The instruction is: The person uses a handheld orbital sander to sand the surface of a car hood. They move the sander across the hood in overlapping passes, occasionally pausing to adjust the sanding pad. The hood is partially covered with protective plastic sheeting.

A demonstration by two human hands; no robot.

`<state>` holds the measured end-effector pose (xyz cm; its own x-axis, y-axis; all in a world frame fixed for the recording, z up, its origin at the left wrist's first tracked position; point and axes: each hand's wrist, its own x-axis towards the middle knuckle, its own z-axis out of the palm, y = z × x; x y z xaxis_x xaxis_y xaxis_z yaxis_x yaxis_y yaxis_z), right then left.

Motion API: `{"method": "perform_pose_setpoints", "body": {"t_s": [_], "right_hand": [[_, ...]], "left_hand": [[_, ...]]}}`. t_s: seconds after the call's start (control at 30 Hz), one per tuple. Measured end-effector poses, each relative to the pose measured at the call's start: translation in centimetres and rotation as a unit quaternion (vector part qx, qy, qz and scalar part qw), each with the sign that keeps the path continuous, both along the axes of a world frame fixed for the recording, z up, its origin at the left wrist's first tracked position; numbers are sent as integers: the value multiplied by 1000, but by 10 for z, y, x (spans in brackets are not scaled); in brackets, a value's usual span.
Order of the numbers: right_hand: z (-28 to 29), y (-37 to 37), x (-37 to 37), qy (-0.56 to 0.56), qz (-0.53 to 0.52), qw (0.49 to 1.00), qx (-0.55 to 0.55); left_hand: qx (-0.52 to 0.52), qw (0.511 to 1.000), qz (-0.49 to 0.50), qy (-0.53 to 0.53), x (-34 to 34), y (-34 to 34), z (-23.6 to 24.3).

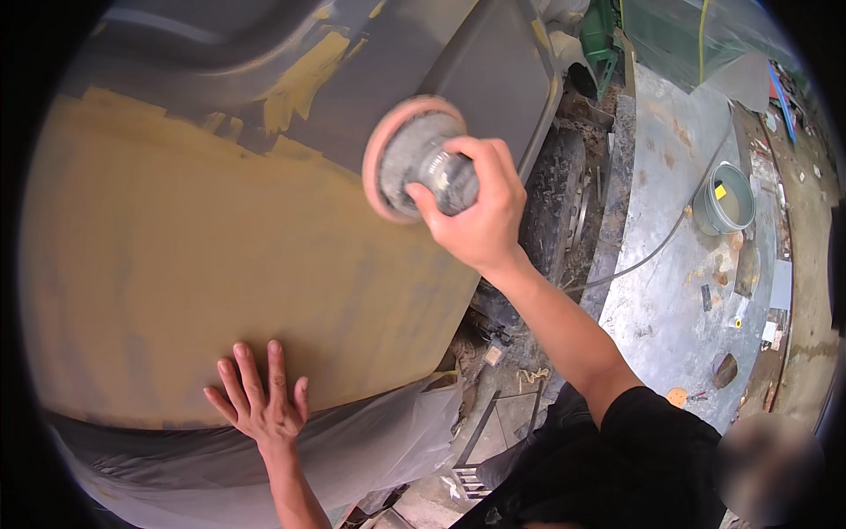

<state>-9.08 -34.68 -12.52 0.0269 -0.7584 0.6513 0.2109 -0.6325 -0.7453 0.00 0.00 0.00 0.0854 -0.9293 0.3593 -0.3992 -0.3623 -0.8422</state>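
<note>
A large grey vehicle panel (493,66) fills the left and middle, its near part coated with tan body filler (220,273). My right hand (489,207) is wrapped round the top of a round power sander (405,163) with a pinkish disc pad. The sander is tilted and slightly smeared by motion, over the boundary between tan and grey. Whether its pad touches the surface I cannot tell. My left hand (264,401) lies with spread fingers on the tan filler by the panel's near edge, holding nothing.
Translucent plastic sheeting (352,450) hangs along the near edge. Right of the panel lie dark mechanical parts (555,194) and a metal sheet (656,203), crossed by a hose (656,251). On the sheet stands a grey bucket (705,212). A metal frame stool (476,441) stands below.
</note>
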Motion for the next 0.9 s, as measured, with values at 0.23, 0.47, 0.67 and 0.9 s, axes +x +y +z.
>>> {"method": "perform_pose_setpoints", "body": {"t_s": [0.23, 0.47, 0.67, 0.9], "right_hand": [[25, -2, 1, -11, -16, 999, -34], [54, -3, 5, -32, -3, 999, -36], [64, -18, 8, -33, -8, 994, -99], [97, -41, 11, -27, -48, 990, -128]], "left_hand": [[-8, 1000, 6, 3, -1, 0, 3], [6, 1000, -8, -3, 0, -4, 6], [-4, 1000, -5, 6, -2, -4, 5], [-18, 1000, 4, 14, -3, -6, 1]]}}
